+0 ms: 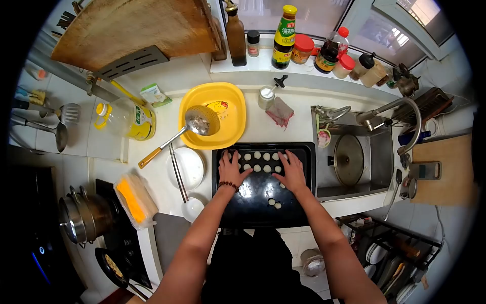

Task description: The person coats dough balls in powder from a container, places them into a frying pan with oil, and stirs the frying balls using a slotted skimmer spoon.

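A black baking tray (248,210) lies at the counter's front edge, with several small round white dough pieces (257,167) in rows in its far half. Two more dough pieces (274,203) lie closer to me, right of the middle. My left hand (231,171), a beaded bracelet on its wrist, is over the left end of the rows, fingers spread. On the opposite end my right hand (291,171) is also spread, fingertips at the pieces there. Some pieces are partly hidden under both hands. Whether the fingers press on them, I cannot tell.
Behind the tray stands a yellow basin (238,129) with a skimmer (201,120) across it. A white bowl (190,167) with chopsticks is at the left. The sink (372,187), holding a pot lid (349,159), adjoins on the right. Bottles (284,40) line the windowsill.
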### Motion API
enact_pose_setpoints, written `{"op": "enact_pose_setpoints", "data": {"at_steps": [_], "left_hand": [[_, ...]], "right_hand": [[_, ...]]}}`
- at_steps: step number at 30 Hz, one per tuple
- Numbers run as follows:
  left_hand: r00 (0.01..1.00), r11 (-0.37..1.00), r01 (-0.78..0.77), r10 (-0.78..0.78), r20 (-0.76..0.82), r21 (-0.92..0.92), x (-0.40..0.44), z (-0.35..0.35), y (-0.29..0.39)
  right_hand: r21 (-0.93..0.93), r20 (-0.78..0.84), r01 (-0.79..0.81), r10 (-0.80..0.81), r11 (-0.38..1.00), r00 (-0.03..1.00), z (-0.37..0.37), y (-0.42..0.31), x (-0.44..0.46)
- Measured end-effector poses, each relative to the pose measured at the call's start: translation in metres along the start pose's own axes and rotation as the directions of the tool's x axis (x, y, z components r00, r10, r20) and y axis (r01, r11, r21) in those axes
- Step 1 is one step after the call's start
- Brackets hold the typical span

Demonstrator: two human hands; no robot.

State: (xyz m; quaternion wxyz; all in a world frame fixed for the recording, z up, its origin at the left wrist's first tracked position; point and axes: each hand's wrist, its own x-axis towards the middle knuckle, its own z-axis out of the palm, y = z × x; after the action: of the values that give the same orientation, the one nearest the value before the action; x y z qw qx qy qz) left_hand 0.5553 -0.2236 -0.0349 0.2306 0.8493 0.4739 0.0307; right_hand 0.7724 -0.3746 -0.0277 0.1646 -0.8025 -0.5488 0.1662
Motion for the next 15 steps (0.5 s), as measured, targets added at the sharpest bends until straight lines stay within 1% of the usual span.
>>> {"op": "enact_pose_setpoints", "data": {"at_steps": [1, 3, 4, 5, 7, 9, 11, 12, 14, 15], "left_hand": [[1.0, 1.0, 0.011, -0.011, 0.017, -0.001, -0.002, -0.001, 0.001], [0.999, 0.999, 0.031, -0.031, 0.013, 0.01, -0.008, -0.002, 0.005], [0.999, 1.0, 0.012, -0.012, 0.04, -0.012, -0.012, -0.004, 0.005], [0.998, 0.999, -0.005, 0.007, 0.061, -0.036, -0.014, -0.006, 0.003], [0.998, 0.998, 0.019, -0.015, 0.063, -0.062, -0.019, -0.006, -0.003], [0.998, 0.996, 0.035, -0.03, 0.064, -0.085, -0.022, -0.004, -0.011], [0.995, 0.992, 0.095, -0.094, 0.02, -0.079, -0.025, 0.005, -0.021], [0.996, 0.991, 0.086, -0.089, -0.023, -0.104, -0.028, 0.007, -0.024], [0.993, 0.984, 0.115, -0.119, -0.022, -0.138, -0.03, 0.01, -0.03], [0.989, 0.975, 0.142, -0.147, -0.018, -0.168, -0.031, 0.01, -0.033]], "right_hand": [[0.0, 0.01, 0.002, -0.002, 1.0, 1.0, 0.001, 0.001, -0.001], [0.079, 0.061, 0.022, -0.027, 0.997, 0.998, 0.002, 0.001, -0.002], [0.041, 0.012, 0.01, -0.011, 0.999, 1.0, -0.002, -0.002, -0.005], [0.039, 0.016, 0.014, -0.014, 0.999, 1.0, -0.003, 0.0, -0.005], [-0.021, 0.039, -0.069, 0.07, 0.997, 0.997, -0.005, 0.009, -0.008], [-0.024, 0.019, -0.065, 0.065, 0.998, 0.998, -0.002, 0.021, -0.008], [-0.04, 0.086, -0.158, 0.161, 0.987, 0.983, -0.003, 0.024, -0.007], [-0.04, 0.087, -0.155, 0.158, 0.987, 0.984, -0.007, 0.02, -0.007], [0.075, 0.095, -0.285, 0.278, 0.955, 0.956, -0.017, 0.014, -0.008], [0.075, 0.096, -0.279, 0.271, 0.957, 0.958, -0.017, 0.014, -0.01]]}}
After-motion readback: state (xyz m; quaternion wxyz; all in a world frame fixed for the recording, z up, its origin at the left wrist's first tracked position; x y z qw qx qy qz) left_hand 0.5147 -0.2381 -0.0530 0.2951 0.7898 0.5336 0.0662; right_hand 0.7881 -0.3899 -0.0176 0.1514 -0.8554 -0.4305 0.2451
